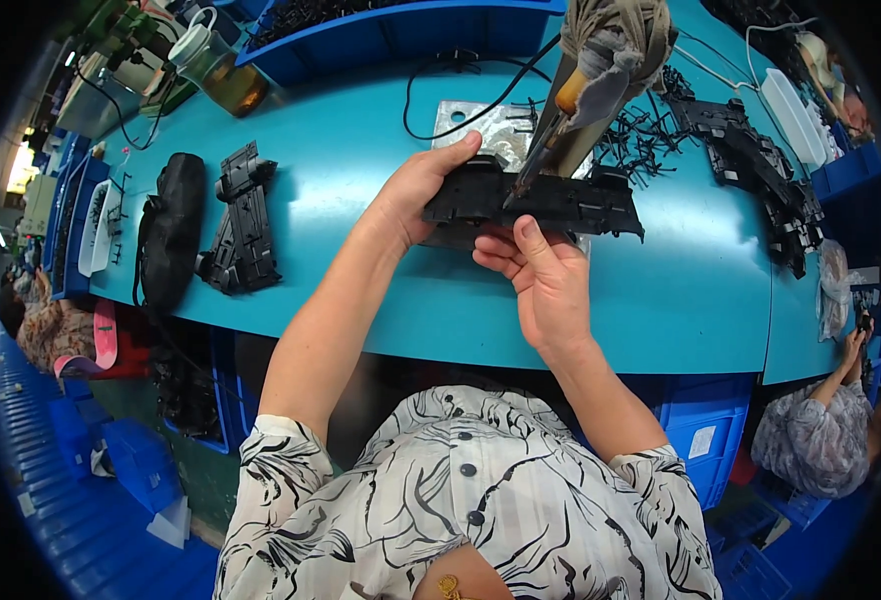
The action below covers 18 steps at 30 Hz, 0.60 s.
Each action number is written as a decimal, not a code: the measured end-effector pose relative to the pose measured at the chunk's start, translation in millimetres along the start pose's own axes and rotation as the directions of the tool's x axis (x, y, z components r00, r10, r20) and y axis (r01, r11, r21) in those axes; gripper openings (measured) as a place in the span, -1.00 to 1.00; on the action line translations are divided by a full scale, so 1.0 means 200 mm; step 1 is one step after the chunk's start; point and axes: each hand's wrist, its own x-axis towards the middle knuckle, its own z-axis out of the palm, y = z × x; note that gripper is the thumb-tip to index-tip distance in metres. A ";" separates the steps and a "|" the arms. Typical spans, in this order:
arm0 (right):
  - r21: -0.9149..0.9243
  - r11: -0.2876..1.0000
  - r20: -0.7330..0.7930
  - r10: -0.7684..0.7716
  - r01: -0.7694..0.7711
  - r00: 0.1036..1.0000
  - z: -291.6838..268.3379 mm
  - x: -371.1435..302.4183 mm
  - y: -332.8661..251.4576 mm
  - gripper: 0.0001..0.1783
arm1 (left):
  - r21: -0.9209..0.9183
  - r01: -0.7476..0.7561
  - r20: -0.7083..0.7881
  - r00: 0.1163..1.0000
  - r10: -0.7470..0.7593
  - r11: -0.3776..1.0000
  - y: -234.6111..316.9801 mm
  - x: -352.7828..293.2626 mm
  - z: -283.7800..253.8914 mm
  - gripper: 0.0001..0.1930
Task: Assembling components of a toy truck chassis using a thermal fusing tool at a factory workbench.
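A long black moulded plastic chassis lies level across both hands, over a metal plate on the table. My left hand grips its left end, thumb along the top edge. At the near edge, my right hand holds the middle with the thumb up and the fingers curled beneath. The dark tip of a slanted tool reaches down to the chassis between my hands; whether it touches is hard to tell. Its upper part is bound in grey cloth. Small black pieces lie scattered behind the chassis.
More black chassis parts lie left and right. Beside the left ones is a dark elongated pouch. A jar and a blue bin stand at the back. A co-worker sits at right, another person at far left.
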 end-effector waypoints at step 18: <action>0.005 1.000 0.005 0.007 -0.007 1.000 0.00 -0.01 0.02 -0.67 | 0.057 0.015 -0.043 0.999 -0.013 0.998 0.02 -0.06 0.03 -0.58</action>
